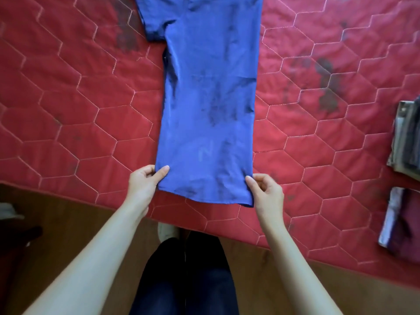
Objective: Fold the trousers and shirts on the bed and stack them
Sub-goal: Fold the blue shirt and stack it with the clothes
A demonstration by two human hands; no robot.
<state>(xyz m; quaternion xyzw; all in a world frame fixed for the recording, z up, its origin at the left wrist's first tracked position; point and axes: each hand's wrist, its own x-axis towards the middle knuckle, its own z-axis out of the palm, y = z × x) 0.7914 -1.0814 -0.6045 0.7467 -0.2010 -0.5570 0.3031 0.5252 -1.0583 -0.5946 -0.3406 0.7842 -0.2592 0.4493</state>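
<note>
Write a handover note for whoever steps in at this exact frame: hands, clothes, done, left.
Left hand pinches the near left hem corner of the blue shirt; right hand pinches the near right corner.
Shirt lies lengthwise on the red quilt, narrowed, one sleeve showing at far left.
Two folded piles sit at the right edge.
Left: fold the shirt over, stack it.

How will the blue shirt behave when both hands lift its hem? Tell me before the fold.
The blue shirt will likely flop: it lies flat with soft wrinkles. Its sheen suggests slick cloth that may slide on the red quilt. The left hand and right hand pinch the hem corners, so the middle will probably sag.
</note>
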